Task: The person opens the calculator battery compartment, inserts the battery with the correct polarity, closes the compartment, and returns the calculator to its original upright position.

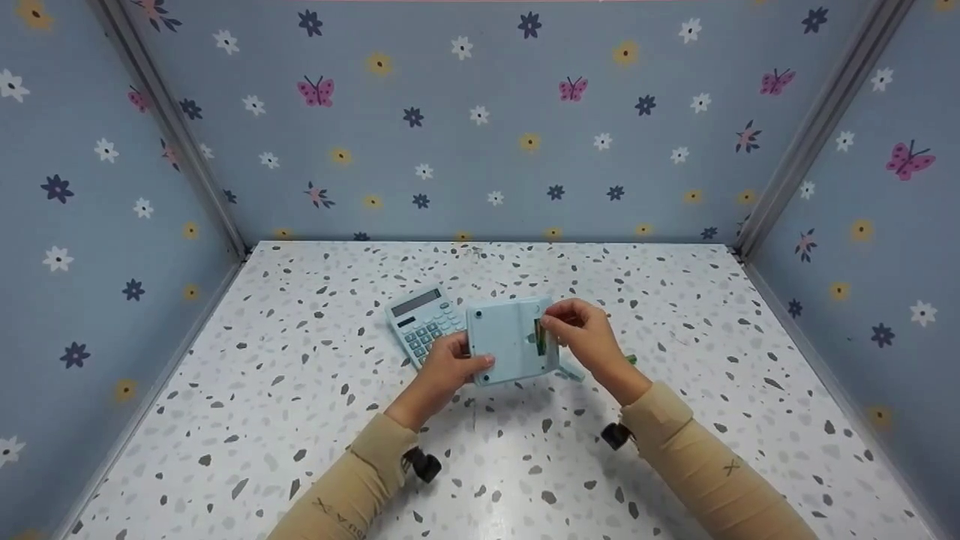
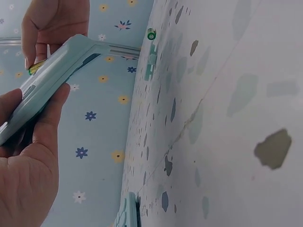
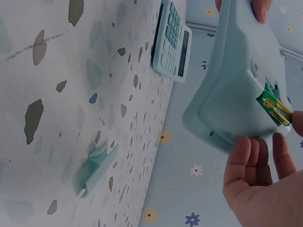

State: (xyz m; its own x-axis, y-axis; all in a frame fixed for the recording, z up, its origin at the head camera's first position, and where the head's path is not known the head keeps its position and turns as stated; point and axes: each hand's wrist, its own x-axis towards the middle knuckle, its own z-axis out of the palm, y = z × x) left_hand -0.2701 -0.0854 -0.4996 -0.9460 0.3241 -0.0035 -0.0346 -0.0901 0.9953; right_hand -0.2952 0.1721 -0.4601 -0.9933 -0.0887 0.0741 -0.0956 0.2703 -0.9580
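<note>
My left hand (image 1: 448,369) grips a light blue calculator (image 1: 496,346) by its left edge, lifted over the table with its back facing up. Along its right side the battery slot is uncovered. A green and gold battery (image 3: 274,108) sits tilted at that slot, one end sticking out. The thumb of my right hand (image 1: 594,341) presses on the battery's outer end, with the fingers curled at the calculator's edge. On the table below lies the small light blue battery cover (image 3: 100,169). Another green battery (image 2: 151,34) lies near it, partly hidden behind my right wrist in the head view.
A second light blue calculator (image 1: 420,321) lies face up at the left, partly covered by my left hand and the held one. The speckled white table (image 1: 300,420) is bounded by flowered panels (image 1: 480,135) at the back and both sides.
</note>
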